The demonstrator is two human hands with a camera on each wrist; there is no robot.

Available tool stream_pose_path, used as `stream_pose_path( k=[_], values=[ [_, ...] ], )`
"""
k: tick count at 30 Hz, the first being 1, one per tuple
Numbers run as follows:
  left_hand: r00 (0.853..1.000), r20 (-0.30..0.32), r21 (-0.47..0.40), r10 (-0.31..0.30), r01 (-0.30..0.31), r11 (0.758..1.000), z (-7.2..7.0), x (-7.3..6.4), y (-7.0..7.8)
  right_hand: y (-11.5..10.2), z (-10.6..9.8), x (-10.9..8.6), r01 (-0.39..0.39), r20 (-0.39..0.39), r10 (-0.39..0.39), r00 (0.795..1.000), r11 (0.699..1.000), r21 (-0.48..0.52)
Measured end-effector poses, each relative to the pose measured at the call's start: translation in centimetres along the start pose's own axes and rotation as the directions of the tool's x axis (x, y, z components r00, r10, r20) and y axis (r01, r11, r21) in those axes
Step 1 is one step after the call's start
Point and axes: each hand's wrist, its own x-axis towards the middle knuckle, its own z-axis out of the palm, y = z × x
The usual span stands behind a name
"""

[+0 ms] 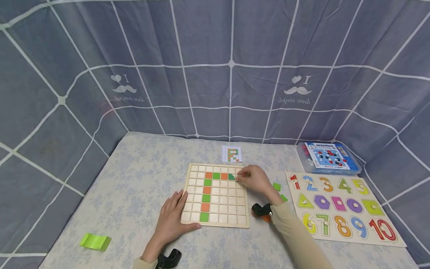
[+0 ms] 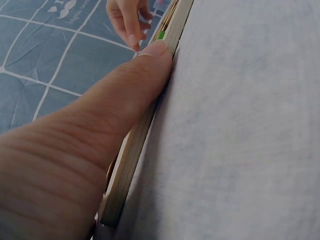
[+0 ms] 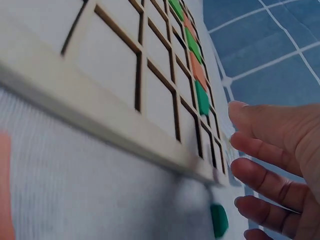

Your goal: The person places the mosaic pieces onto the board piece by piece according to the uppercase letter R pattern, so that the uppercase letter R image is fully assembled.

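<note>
A wooden grid board (image 1: 223, 209) lies on the table with square orange and green tiles in a column, and a row along its upper part. The row ends at the right in a darker green rounded tile (image 1: 231, 177). My left hand (image 1: 172, 218) rests on the board's near left corner, fingers spread along the left side and thumb on the front rim. Over the upper right edge is my right hand (image 1: 256, 181), close to the rounded tile. The right wrist view shows its fingers loosely bent, apart from the tiles, with nothing visible between them.
A pattern card (image 1: 231, 154) lies behind the board. Loose green tiles (image 1: 277, 186) and orange pieces (image 1: 267, 218) lie right of it, partly behind the right arm. Farther right are a number-and-shape puzzle (image 1: 339, 209) and a plastic box (image 1: 329, 158). A green block (image 1: 95, 242) sits at left.
</note>
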Motion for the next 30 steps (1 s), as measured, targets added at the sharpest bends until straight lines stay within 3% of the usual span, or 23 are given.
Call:
stream_pose_path(
  k=[7,16,30],
  values=[
    [1.000,-0.016,-0.001,0.010,-0.010,1.000,0.0,0.0,-0.1,1.3,-2.6,-1.4,-0.038,-0.060,0.037,0.997,0.999,-0.012],
    [1.000,0.014,-0.002,-0.013,0.013,1.000,0.0,0.0,0.1,3.2,-5.3,-3.3,-0.115,-0.113,0.109,0.988,0.992,-0.050],
    [0.999,0.025,-0.020,-0.030,0.030,0.999,0.1,0.1,0.0,5.0,-7.2,-4.7,-0.233,-0.050,0.228,0.972,0.966,-0.111]
  ],
)
